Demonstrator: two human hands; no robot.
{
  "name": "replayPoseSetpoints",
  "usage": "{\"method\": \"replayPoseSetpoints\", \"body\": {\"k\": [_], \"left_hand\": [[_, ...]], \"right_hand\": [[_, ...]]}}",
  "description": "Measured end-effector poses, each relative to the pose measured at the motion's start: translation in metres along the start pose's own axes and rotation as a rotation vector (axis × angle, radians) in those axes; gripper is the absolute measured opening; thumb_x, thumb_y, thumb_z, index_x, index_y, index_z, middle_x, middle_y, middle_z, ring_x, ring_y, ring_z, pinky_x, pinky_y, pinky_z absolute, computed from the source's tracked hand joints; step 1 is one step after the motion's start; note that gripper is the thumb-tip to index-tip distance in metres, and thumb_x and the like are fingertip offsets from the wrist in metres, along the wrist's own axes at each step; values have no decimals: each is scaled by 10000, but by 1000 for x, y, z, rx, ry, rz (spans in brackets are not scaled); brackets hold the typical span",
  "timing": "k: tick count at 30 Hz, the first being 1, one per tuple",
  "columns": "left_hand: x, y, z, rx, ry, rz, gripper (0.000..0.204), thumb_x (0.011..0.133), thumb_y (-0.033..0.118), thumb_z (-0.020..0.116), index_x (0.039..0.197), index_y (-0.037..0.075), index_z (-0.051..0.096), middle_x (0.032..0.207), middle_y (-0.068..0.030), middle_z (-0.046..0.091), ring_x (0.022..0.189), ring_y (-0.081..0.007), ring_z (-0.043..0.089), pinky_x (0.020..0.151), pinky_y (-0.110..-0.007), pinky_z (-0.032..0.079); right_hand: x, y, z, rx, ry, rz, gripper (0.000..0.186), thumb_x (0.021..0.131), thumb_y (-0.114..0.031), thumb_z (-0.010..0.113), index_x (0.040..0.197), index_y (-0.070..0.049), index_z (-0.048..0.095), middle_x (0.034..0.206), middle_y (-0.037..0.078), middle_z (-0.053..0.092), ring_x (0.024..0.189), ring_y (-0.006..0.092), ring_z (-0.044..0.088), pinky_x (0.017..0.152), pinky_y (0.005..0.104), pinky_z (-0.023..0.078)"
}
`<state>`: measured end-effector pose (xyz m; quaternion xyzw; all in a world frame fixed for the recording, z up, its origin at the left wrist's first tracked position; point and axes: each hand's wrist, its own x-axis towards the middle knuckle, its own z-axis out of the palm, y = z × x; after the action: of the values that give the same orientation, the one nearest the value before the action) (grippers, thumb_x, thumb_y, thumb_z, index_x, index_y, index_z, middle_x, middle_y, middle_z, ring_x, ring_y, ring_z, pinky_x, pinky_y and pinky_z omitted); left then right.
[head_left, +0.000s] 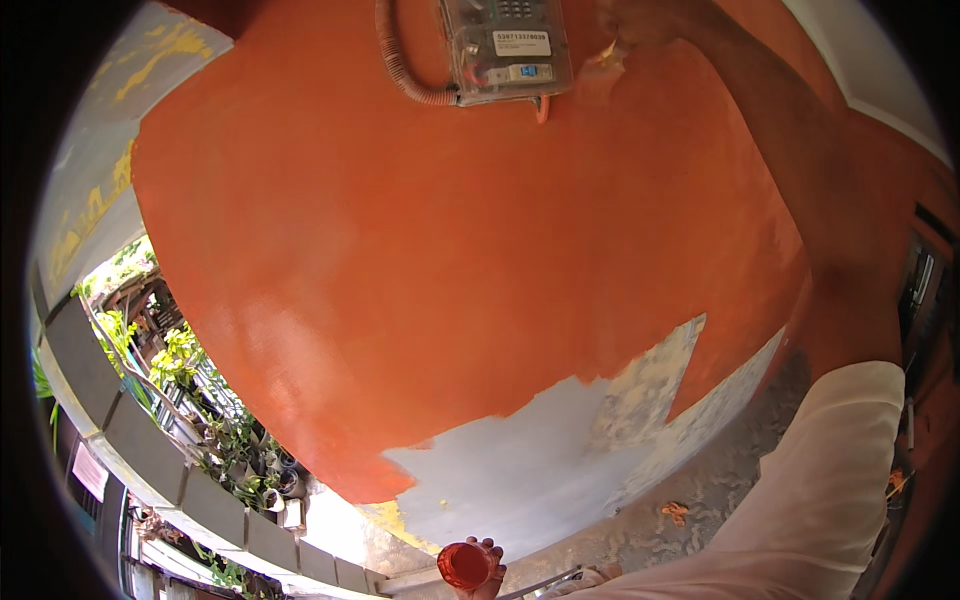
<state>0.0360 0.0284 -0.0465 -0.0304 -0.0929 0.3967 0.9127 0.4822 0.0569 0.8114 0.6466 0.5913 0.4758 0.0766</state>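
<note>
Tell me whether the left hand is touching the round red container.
Touching. The head view shows the left hand with its fingers curled against the right side of the round red container.

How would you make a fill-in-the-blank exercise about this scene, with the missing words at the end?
The cup is held in the ____ hand.
In the picture, the right hand is to the ____ of the meter box.
The wall behind the box is mostly ____.

Missing words: left; right; orange.

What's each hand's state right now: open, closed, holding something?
Left hand: closed around a red cup.
Right hand: closed on what looks like a paintbrush.
</note>
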Motion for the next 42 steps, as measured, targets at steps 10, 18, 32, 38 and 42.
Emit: {"method": "replayPoseSetpoints", "body": {"k": [10, 18, 32, 38, 42], "left_hand": [[3, 13, -7, 355, 42, 98, 572, 1026, 499, 670, 1464, 134, 624, 1447, -177, 606, 1318, -371, 570, 1001, -583, 564], [-7, 28, -35, 1027, 185, 229, 722, 1025, 610, 597, 1571, 142, 539, 1518, -166, 557, 1338, -380, 525, 1025, -596, 510], [-14, 20, -16, 859, 184, 284, 651, 1073, 568, 545, 1578, 157, 540, 1492, -152, 584, 1327, -381, 541, 1018, -591, 516], [-11, 32, -22, 1219, 170, 273, 616, 1077, 572, 501, 1533, 164, 573, 1478, -141, 597, 1294, -363, 562, 954, -562, 534], [-9, 8, -4, 893, 182, 252, 606, 1061, 559, 533, 1515, 159, 582, 1469, -153, 599, 1287, -371, 566, 932, -561, 544]], "right_hand": [[24, 61, 18, -19, 573, 436, 227, 937, -203, 670, 1086, -84, 793, 903, 213, 773, 858, 415, 759, 715, 513, 594], [32, -48, 131, 434, 514, 424, 531, 973, -112, 621, 1438, 123, 515, 964, 247, 726, 878, 408, 751, 775, 532, 605], [-161, -185, 166, 514, -3, 260, 556, 1131, -272, 568, 1576, 18, 403, 1074, 220, 689, 851, 382, 735, 730, 496, 600], [-161, -131, 144, 571, 396, 481, 395, 1147, -284, 544, 1406, 15, 546, 956, 223, 700, 840, 401, 726, 734, 501, 583], [-86, -59, 115, 709, 637, 605, 267, 1119, -179, 541, 1276, 23, 614, 923, 227, 715, 819, 413, 726, 751, 528, 573]]}}
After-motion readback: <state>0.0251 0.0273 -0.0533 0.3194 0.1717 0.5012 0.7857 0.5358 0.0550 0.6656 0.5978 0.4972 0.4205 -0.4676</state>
